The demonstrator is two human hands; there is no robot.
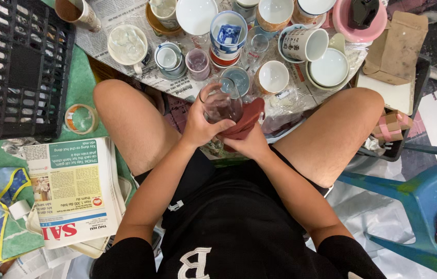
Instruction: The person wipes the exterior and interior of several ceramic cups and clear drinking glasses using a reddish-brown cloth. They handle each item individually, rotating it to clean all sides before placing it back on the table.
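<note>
Glass tumbler (222, 103) gripped by the left hand (201, 124), right hand (249, 144) pinching a red cloth (244, 120) (slippery grip): it could drop onto cups (273, 76) below.

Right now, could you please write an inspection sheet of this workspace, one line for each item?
Surface: low table covered with newspaper.
Job's things: clear drinking glass and reddish-brown cloth, held over the lap.
Clutter: many cups, bowls and glasses on the table; black plastic crate, tape roll, newspaper stack, cardboard box.
Hands: left hand grips the glass; right hand holds the cloth against it.
Cables: nothing seen.
Surroundings: blue plastic chair at right.
</note>
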